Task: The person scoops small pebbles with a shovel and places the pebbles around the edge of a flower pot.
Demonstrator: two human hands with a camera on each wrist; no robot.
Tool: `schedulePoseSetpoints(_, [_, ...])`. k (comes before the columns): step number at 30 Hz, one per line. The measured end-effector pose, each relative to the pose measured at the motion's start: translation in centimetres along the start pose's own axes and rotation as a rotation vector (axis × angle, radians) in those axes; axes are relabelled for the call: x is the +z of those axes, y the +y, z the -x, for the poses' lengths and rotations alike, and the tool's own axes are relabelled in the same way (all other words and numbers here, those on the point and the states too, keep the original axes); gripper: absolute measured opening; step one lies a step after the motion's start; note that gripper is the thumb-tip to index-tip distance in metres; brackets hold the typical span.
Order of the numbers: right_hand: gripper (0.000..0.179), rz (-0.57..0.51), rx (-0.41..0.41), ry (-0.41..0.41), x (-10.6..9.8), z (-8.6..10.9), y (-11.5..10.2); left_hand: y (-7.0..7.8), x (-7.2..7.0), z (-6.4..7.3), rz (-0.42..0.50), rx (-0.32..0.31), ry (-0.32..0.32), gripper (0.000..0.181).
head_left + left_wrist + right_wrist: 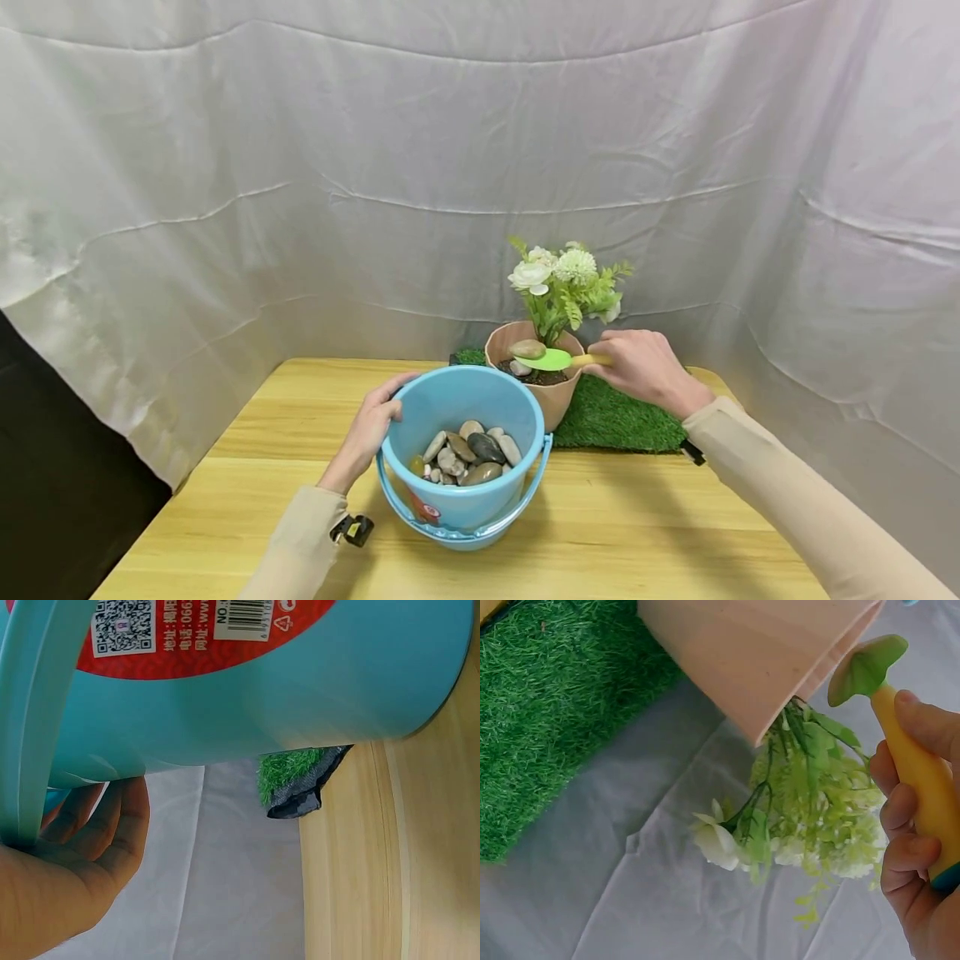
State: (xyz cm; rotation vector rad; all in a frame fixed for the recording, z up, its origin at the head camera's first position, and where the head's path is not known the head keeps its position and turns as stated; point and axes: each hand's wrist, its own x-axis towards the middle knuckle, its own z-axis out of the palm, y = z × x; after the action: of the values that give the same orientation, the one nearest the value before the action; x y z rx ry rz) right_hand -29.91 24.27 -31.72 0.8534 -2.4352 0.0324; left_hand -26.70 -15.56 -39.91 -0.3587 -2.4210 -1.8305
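My right hand point(641, 367) grips the yellow handle of a small trowel point(546, 360) with a green blade. An oval tan stone point(527, 348) lies on the blade, over the mouth of a pink flower pot point(553, 404). Dark soil and a pale stone point(519, 367) show inside the pot. White flowers point(558, 271) with green leaves rise from it. My left hand point(372, 423) holds the rim of a light blue bucket point(457, 387), thumb over the edge, fingers on the outside. Several grey, brown and black stones point(480, 450) fill the bottom of the bucket.
A mat of artificial grass point(618, 417) lies beneath and to the right of the pot. The wooden table point(600, 517) carries everything. Grey cloth point(420, 167) hangs behind and at both sides. The bucket's handle point(487, 531) hangs down at its front.
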Motion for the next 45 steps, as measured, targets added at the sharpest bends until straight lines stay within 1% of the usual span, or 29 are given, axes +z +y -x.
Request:
schedulePoseSetpoints(4, [0.012, 0.006, -0.003, -0.059, 0.8, -0.8, -0.1, -0.1, -0.2, 0.2, 0.003, -0.005, 0.003, 0.066])
schedulePoseSetpoints(8, [0.015, 0.002, 0.002, -0.105, 1.4, -1.3, -0.3, -0.1, -0.2, 0.3, 0.005, -0.005, -0.005, 0.065])
schedulePoseSetpoints(14, [0.032, 0.030, 0.038, -0.157, 1.6, -2.2, -0.7, 0.0, -0.2, 0.1, 0.014, 0.001, -0.014, 0.065])
schedulePoseSetpoints(15, [0.031, 0.029, 0.038, -0.164, 1.7, -2.4, -0.8, 0.1, -0.2, 0.1, 0.015, 0.003, -0.016, 0.065])
schedulePoseSetpoints(19, [0.012, -0.004, 0.001, -0.180, 1.9, -3.2, -1.0, -0.1, 0.0, 0.1, 0.010, 0.007, -0.014, 0.065])
schedulePoseSetpoints(22, [0.013, -0.020, -0.024, -0.193, 2.0, -3.6, -1.1, -0.2, 0.0, 0.1, 0.007, 0.008, -0.011, 0.065])
schedulePoseSetpoints(26, [0.003, 0.005, -0.032, -0.203, 2.1, -3.6, -1.0, -0.3, 0.0, 0.0, 0.004, 0.005, -0.005, 0.066])
schedulePoseSetpoints(31, [0.038, 0.075, -0.022, -0.190, 2.0, -3.2, -0.7, -0.1, 0.0, 0.0, 0.001, 0.005, -0.002, 0.066])
schedulePoseSetpoints(33, [0.043, 0.087, -0.012, -0.181, 1.9, -2.9, -0.5, 0.1, 0.0, 0.1, -0.003, 0.005, -0.003, 0.066])
schedulePoseSetpoints(36, [0.035, 0.083, 0.002, -0.167, 1.9, -2.4, -0.2, 0.4, 0.0, 0.3, -0.004, 0.004, -0.004, 0.065])
schedulePoseSetpoints(38, [0.024, 0.064, 0.013, -0.163, 1.8, -2.1, 0.0, 0.6, 0.0, 0.5, -0.006, 0.007, -0.002, 0.065])
schedulePoseSetpoints(40, [0.018, 0.044, 0.023, -0.167, 1.8, -1.8, 0.2, 0.7, 0.0, 0.6, -0.007, 0.008, -0.003, 0.065])
schedulePoseSetpoints(45, [0.013, 0.012, 0.031, -0.165, 1.8, -1.3, 0.4, 1.0, 0.1, 0.9, -0.019, 0.006, 0.002, 0.065])
